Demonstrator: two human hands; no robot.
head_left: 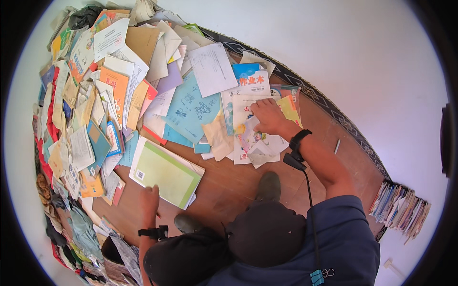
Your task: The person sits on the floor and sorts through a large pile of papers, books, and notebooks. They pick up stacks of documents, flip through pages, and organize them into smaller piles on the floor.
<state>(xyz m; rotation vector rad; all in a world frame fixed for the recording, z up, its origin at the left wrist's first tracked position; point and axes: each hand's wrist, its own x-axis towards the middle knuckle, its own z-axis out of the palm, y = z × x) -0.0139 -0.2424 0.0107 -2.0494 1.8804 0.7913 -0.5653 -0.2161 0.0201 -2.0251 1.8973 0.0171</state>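
Note:
My right hand (270,115) is over a white workbook (243,150) with a picture on its cover, fingers bent and pointing left. Under and around it lie a torn paper scrap (264,153) and a yellow-orange booklet (289,111). Whether the fingers pinch a sheet is hard to see. My left hand (150,198) has curled fingers beside the lower left edge of a green-covered book (166,168), which lies on other papers on the floor. A small dark red thing shows by the left wrist; I cannot tell what it is.
Books and loose papers (118,78) heap up along the wall at left. Clothes and cloths (84,228) lie at lower left. A stack of books (399,211) stands at right by the patterned skirting (322,100). A white stick (337,146) lies on the brown floor (222,182).

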